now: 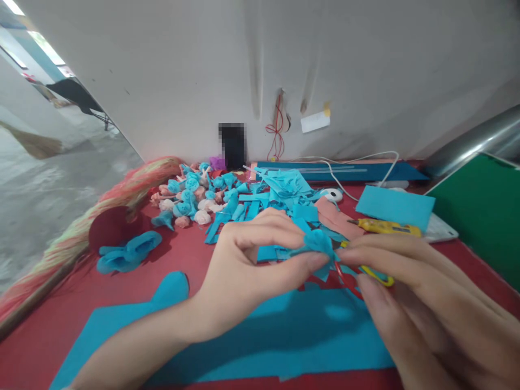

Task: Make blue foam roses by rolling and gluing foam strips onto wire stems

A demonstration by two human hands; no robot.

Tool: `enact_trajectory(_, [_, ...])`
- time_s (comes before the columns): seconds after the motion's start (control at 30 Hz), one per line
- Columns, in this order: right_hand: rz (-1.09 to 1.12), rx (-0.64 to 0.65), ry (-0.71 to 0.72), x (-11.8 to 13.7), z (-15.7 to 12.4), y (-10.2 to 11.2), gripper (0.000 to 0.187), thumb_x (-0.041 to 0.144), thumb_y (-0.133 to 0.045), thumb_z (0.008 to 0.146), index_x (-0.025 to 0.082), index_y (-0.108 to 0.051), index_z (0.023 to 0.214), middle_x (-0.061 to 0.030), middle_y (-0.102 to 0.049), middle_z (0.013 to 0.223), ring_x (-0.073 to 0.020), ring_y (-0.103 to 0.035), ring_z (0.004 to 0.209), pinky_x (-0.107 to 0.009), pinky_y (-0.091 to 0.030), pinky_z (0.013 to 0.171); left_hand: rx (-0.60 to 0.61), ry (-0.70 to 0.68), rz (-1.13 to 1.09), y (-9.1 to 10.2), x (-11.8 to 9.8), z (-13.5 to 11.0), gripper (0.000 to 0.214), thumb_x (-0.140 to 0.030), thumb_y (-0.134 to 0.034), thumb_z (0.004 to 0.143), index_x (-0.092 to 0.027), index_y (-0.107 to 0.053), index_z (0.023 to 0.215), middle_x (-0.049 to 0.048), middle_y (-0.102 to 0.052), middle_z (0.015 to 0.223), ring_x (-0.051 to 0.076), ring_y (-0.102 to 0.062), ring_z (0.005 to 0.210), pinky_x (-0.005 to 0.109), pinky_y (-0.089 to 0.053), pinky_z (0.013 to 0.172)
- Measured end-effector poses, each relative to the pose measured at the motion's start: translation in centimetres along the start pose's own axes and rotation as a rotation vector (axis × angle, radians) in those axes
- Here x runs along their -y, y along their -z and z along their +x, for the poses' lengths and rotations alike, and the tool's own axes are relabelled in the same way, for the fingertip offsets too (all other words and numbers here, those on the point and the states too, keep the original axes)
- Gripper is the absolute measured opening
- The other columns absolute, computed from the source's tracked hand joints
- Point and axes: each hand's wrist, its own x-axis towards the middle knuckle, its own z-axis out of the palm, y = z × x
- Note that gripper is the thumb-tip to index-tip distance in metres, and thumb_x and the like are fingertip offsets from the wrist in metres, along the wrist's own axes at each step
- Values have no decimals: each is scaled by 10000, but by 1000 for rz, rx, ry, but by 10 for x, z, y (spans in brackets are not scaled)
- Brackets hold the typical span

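Pinched between thumb and forefinger, a small blue crepe-paper flower (319,246) is in my left hand (247,265). My right hand (426,292) is just to the right of it, its fingertips close to the petals; whether they touch I cannot tell. Its thumb and fingers are apart, and nothing shows in them. Partly hidden behind that hand are scissors with red and yellow handles (377,275). Below both hands a large blue paper sheet (280,336) lies on the red table, with a rounded blue paper piece (173,290) at its upper left.
Finished blue, pink and white paper flowers (189,197) are heaped at the back left, beside blue paper scraps (284,184). A yellow glue gun or cutter-like tool (390,227) lies right, near a blue paper stack (396,206). A dark phone-like object (234,146) leans on the wall.
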Motion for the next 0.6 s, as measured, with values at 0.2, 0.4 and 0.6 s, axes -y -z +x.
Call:
enact_trajectory(0.2, [-234,-76,295,-4,4,0,262,58,-610,735,200,-641,953,-35,-701,812,-190,-643,744,-330,-496,749,-43,-2,23,0,2,-2,113,-148,-745,650,-235,-708,588,-28,-599,552,121,-471,607,316,-404,679])
enact_trajectory(0.4, [-346,-85,325,-2,2,0,262,88,-599,743,226,-656,958,-22,-722,767,-202,-635,697,-344,-488,709,-78,6,3,-1,4,-2,108,-137,-742,649,-238,-722,617,-25,-605,591,116,-479,629,301,-421,681])
enact_trajectory(0.6, [-284,-120,290,-1,2,1,348,103,-612,656,296,-653,943,14,-720,731,-225,-635,662,-377,-483,683,-80,11,-16,-1,3,-2,117,-140,-747,643,-246,-719,605,-27,-598,568,120,-473,622,315,-426,706])
